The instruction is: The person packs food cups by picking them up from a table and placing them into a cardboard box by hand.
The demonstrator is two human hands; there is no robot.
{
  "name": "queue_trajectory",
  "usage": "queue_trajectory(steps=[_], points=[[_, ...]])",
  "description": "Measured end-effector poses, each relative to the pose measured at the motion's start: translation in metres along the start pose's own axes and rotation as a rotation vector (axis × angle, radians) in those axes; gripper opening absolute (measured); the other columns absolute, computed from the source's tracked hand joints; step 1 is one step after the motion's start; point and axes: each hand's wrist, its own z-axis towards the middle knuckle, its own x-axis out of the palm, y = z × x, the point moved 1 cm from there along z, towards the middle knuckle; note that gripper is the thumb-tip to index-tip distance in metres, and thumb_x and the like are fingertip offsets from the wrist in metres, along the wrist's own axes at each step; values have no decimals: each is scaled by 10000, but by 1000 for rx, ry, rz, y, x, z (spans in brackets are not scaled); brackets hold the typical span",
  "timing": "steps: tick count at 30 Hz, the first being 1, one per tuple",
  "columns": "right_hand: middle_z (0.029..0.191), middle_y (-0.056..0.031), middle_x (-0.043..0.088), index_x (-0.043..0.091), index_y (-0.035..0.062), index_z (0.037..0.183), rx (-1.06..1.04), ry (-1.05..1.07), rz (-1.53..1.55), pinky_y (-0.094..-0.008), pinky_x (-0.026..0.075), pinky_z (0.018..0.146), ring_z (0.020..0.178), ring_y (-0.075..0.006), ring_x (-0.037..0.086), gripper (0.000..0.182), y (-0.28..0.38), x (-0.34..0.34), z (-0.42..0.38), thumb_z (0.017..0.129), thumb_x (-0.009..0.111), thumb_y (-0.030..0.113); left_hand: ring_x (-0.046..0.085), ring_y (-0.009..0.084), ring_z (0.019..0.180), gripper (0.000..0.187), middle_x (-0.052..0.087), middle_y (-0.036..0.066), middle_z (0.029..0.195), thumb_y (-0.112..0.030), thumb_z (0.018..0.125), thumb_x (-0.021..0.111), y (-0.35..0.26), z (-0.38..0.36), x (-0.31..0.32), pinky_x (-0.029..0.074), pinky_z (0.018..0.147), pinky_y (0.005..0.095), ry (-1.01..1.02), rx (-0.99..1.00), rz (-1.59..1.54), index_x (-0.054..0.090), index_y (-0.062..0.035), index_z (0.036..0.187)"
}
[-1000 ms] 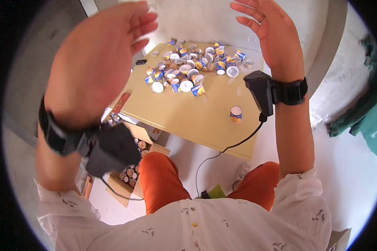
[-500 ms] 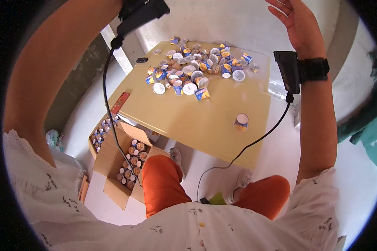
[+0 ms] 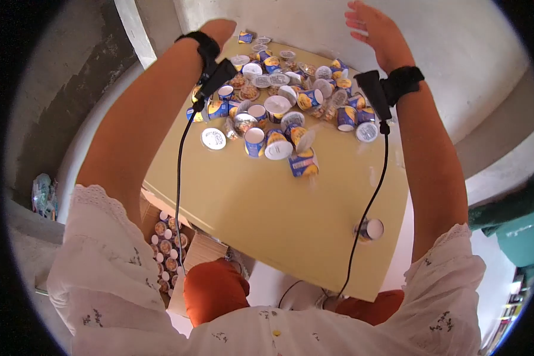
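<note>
My left hand (image 3: 218, 31) is raised beyond the far left edge of the yellow table (image 3: 237, 196), close to the heap of cups; its fingers are hidden from view. Over the far right side, my right hand (image 3: 378, 32) hangs in the air with fingers stretched apart and nothing in them. Between and below the hands lies a heap of blue-and-yellow paper cups (image 3: 309, 99), some upright, others tipped over. Clear lidded tubs with brown snack pieces (image 3: 250, 91) are mixed in. A white-lidded cup (image 3: 213, 138) lies at the heap's near left.
One cup (image 3: 371, 229) stands apart near the table's right edge. Below the left edge is a cardboard box (image 3: 203, 254) beside packed cups and tubs (image 3: 171, 253). A pale wall (image 3: 291, 21) rises behind the table. Cables (image 3: 178, 196) hang from both wrist devices.
My view has tilted and come nearer the table. Both arms have shifted inward, and my left hand has come into view. The heap looks unchanged.
</note>
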Motion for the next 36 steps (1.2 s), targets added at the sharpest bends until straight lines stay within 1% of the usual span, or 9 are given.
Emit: queue_trajectory(steps=[2,4,7,8,10,13,22,29,36], points=[[1216,-127,621,576,42,1271,155,10,-115,-334,456,948,1129,-203,581,520,-24,15,-1,960,524,454,603,365,1101,583,632,240,1108,178,708,661,-2,6,29,503,926,426,154,-56,-137,496,13,1242],[1220,-101,613,581,66,1263,207,38,-117,-349,440,959,1150,-205,556,569,-53,28,7,913,566,515,607,355,1097,482,625,254,1114,48,800,645,4,20,69,494,939,429,222,-82,-225,490,17,1256],[1251,-74,611,570,107,1300,299,107,-343,-362,429,966,1132,-217,563,574,-97,45,28,905,577,523,560,353,1197,650,601,211,1255,-524,936,494,20,52,132,468,978,413,349,88,-356,441,-67,1394],[1251,-74,611,570,107,1300,304,112,-352,-362,429,966,1132,-217,563,574,-112,50,36,905,577,523,560,353,1197,650,601,211,1255,-524,936,494,21,57,148,468,978,413,349,88,-367,441,-67,1394],[1270,-118,606,531,106,1352,187,235,-519,-364,426,982,1142,-249,569,648,-141,61,51,888,584,556,433,353,1335,977,470,194,1429,-770,810,495,10,48,143,378,1079,434,495,-233,-536,314,-99,1496],[1252,-228,606,592,113,1297,175,273,-651,-411,454,982,1142,-357,594,678,-177,82,61,864,551,634,325,362,1404,1237,342,210,1510,-930,651,445,10,53,174,283,1140,462,599,-197,-548,190,-104,1537],[1431,-306,398,388,220,1476,134,470,-1063,-499,350,1087,1331,-451,398,970,-277,129,70,734,520,831,215,392,1442,1489,110,317,1550,-982,474,523,-2,57,245,253,1151,469,621,-312,-566,20,-76,1544],[1413,-319,392,450,190,1437,394,687,-764,-464,366,1072,1299,-433,432,899,-281,137,65,773,525,790,387,369,1362,1382,347,273,1482,-908,547,599,-12,68,273,326,1123,417,605,-146,-755,168,-16,1511],[1465,-229,348,496,288,1396,343,854,-1122,-498,341,1094,1331,-391,414,839,-266,147,55,736,517,805,404,373,1348,1267,397,246,1463,-931,652,449,-38,54,221,318,1122,423,759,110,-592,217,-29,1511]])
